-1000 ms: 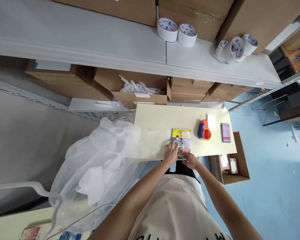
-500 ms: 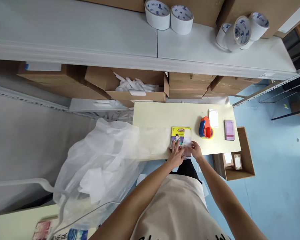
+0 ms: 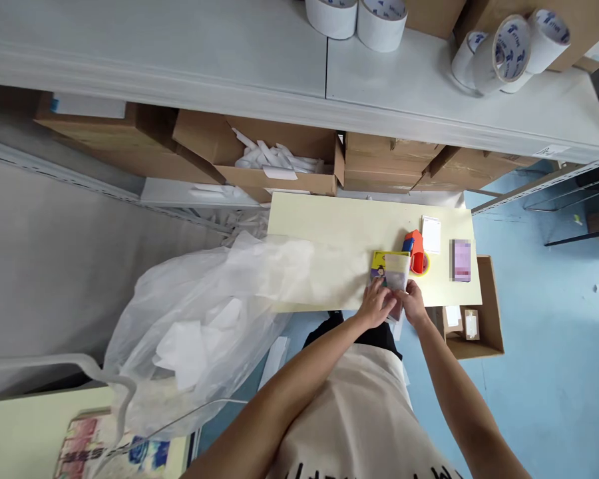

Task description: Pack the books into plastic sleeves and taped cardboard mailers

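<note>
A book [image 3: 378, 262] with a yellow and purple cartoon cover lies near the table's front edge. A translucent white wrapping sheet [image 3: 397, 267] covers its right part. My left hand [image 3: 376, 303] rests on the book and sheet with its fingers apart. At the right edge, the fingers of my right hand [image 3: 412, 301] are closed on the wrapping sheet; its fingertips are partly hidden. Just behind the book stands a red and blue tape dispenser [image 3: 417, 251] with a yellow-rimmed roll.
The cream table [image 3: 324, 216] also carries a white card [image 3: 431, 234] and a blurred purple item [image 3: 461, 260]. A large translucent bag [image 3: 170, 299] spreads at left. An open carton [image 3: 489, 319] stands below right. A shelf [image 3: 180, 60] with tape rolls [image 3: 383, 26] spans the back.
Both hands have moved right along the table with the book and sheet, which now sit against the tape dispenser in view. The sheet covers more of the cover. The camera view has shifted slightly.
</note>
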Demonstrator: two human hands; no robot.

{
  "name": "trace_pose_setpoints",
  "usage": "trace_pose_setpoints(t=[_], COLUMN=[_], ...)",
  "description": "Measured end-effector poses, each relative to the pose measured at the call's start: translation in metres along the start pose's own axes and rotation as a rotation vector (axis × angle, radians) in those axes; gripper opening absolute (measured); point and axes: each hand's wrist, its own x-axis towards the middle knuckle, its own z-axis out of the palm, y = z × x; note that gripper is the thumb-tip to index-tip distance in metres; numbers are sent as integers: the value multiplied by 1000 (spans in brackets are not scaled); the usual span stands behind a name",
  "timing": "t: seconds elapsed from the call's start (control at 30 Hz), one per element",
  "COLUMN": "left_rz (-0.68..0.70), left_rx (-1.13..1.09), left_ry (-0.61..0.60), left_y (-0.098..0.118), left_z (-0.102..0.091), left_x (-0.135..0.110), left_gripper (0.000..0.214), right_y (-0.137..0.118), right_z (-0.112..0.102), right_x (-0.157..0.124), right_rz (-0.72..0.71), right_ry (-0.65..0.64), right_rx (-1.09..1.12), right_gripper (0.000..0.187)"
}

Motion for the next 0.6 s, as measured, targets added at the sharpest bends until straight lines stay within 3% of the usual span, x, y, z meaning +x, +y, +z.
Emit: trace_pose_setpoints(t=[0.13, 0.27, 0.47, 0.6], left_rz=[22, -21, -226, -340], left_rx=[-163, -325, -530, -509], left_ry=[213, 183, 272, 292], left_y=[19, 20, -5, -33], left_z=[-9, -28, -57, -78], left_x=[1, -1, 0, 2], left_gripper=[43, 42, 34, 26], right_y=[-14, -25, -23, -1], right_z=[11, 43, 66, 62], right_x=[-5, -15, -26, -19], right_rz=[-59, -131, -205, -207], right_ry=[56, -1, -287, -240], right_rx=[-177, -262, -175, -365], right_gripper=[28, 29, 36, 42])
